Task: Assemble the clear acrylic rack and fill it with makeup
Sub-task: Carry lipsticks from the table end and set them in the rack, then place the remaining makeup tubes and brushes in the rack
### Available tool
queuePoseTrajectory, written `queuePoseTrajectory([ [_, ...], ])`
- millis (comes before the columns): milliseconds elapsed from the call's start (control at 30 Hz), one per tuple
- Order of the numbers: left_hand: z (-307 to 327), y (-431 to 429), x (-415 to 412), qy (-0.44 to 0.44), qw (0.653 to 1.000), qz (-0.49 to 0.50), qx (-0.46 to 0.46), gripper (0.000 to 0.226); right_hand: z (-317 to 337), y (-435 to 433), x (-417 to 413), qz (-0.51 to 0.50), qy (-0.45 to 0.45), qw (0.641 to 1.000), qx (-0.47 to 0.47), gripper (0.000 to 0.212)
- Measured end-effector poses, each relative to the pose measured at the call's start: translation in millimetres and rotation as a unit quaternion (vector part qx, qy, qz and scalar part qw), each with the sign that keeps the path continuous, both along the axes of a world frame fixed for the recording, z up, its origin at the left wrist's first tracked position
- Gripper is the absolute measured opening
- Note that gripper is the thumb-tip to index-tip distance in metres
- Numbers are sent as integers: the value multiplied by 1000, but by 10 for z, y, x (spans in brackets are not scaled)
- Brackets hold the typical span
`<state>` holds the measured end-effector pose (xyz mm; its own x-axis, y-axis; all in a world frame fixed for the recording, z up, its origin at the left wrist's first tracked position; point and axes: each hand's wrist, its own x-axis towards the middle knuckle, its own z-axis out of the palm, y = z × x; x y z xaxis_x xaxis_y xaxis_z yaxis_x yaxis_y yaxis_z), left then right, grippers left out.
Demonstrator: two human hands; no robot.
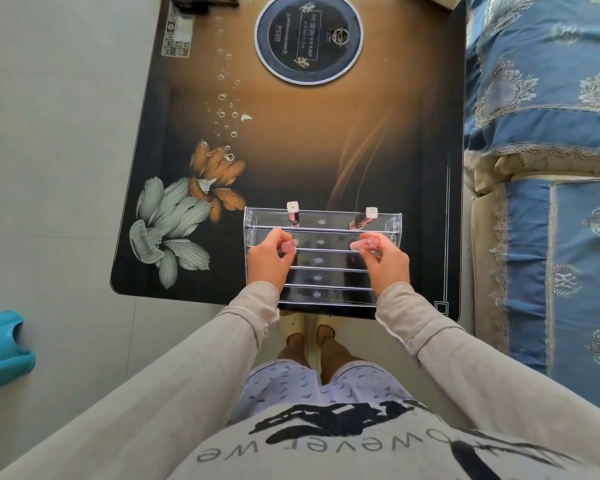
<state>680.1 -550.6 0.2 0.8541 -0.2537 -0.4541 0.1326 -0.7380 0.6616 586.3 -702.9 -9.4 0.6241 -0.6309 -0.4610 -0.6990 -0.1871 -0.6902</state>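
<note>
Flowered counter (326,150): my left grip (269,258) and right grip (383,258) each pinch an upright tube (287,245) above the second shelf of the rack (319,271).

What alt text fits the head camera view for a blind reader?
The left hand and right hand each pinch a pink makeup tube over a clear acrylic rack on a floral table; two more tubes sit in its far tier.

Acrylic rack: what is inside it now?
Two pink bottles stand in its back tier. Left hand and right hand each pinch another bottle at the second tier, covering parts below.
</note>
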Motion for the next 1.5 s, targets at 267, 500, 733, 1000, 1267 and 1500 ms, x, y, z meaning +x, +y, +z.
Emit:
queuePoseTrajectory([
  [267, -5, -46, 63, 11, 999, -35, 23, 15, -23, -2, 57, 46, 25, 999, -8, 26],
  [500, 11, -75, 113, -8, 992, -107, 61, 20, 10, 4, 75, 67, 29, 997, -23, 22],
  [733, 13, -85, 114, -7, 992, -108, 59, 21, 28, -2, 79, 81, 40, 995, -34, 23],
  [1000, -4, -73, 84, 1, 995, -93, 32, 25, 68, 0, 49, 87, 37, 994, -50, 31],
  [1267, -27, 220, -44, 10, 998, -54, 9, 31, 147, 57, -227, 32, 33, 998, -49, 36],
  [1500, -268, 1082, -318, 139, 969, -139, 150, 19, 8, 261, -936, 15, 151, 988, 15, 19],
])
